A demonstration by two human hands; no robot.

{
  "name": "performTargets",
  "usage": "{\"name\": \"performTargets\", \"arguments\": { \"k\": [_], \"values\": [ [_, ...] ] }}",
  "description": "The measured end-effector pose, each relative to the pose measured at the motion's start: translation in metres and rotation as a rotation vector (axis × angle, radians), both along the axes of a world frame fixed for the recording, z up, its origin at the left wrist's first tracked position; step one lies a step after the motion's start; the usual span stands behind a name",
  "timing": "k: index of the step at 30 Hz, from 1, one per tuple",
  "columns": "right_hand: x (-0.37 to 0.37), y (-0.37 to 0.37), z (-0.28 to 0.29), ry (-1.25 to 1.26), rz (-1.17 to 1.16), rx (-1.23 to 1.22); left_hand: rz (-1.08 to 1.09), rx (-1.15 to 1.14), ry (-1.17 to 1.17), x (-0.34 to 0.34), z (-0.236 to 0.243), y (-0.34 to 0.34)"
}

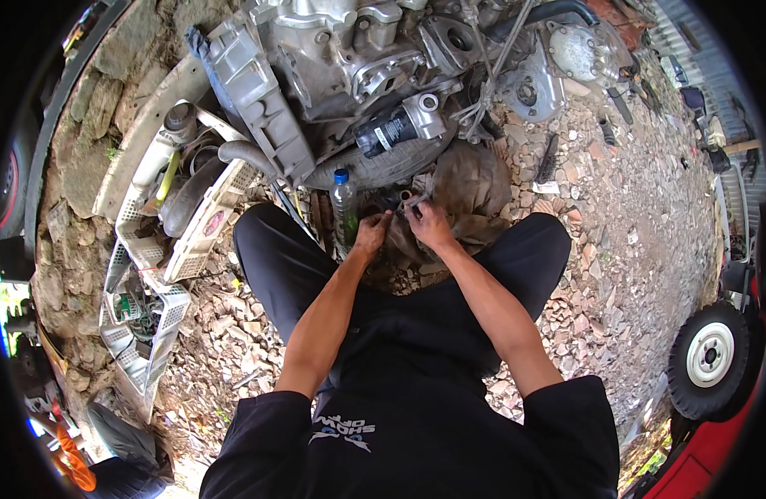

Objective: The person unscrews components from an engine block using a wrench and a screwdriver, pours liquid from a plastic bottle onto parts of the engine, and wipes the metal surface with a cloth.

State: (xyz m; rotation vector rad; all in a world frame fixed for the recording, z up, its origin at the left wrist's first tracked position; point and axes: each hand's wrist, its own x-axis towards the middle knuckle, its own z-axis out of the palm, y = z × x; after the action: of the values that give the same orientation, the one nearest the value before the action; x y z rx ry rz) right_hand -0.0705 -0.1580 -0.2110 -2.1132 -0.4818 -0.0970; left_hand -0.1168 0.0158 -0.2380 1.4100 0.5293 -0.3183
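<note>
Both my hands are close together low in front of the engine [341, 58], between my knees. My right hand [431, 224] is closed on a small dark part with a round, copper-coloured end [406, 195]; its kind is too small to tell. Just left of it, my left hand [371, 234] has its fingers pinched together, and what they hold, if anything, I cannot make out. Beside the left hand stands a clear plastic bottle [344, 204] with a blue cap. A crumpled brown sheet [474, 187] lies right of my right hand.
The engine rests over a tire [383, 170], with a black oil filter [386, 134] on its near side. Left are a grey metal cover [254, 96] and white plastic grille pieces [201, 229]. A metal housing [528, 87] lies right on rubble. Another person [121, 449] is at lower left.
</note>
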Motion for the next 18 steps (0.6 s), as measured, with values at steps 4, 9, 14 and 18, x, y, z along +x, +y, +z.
{"name": "performTargets", "arguments": {
  "k": [4, 9, 14, 18],
  "values": [
    [0.002, -0.004, 0.002, 0.204, -0.097, -0.001, -0.007, -0.020, 0.020, 0.003, 0.016, -0.006],
    [0.018, -0.009, 0.015, 0.266, -0.295, 0.170, 0.066, 0.155, -0.044, 0.007, -0.002, 0.000],
    [0.015, -0.007, 0.026, 0.445, -0.105, 0.450, 0.059, 0.065, -0.108, 0.010, -0.012, 0.000],
    [-0.002, 0.004, 0.023, 0.495, -0.135, 0.347, 0.014, 0.133, -0.110, 0.009, 0.002, -0.001]
  ]
}}
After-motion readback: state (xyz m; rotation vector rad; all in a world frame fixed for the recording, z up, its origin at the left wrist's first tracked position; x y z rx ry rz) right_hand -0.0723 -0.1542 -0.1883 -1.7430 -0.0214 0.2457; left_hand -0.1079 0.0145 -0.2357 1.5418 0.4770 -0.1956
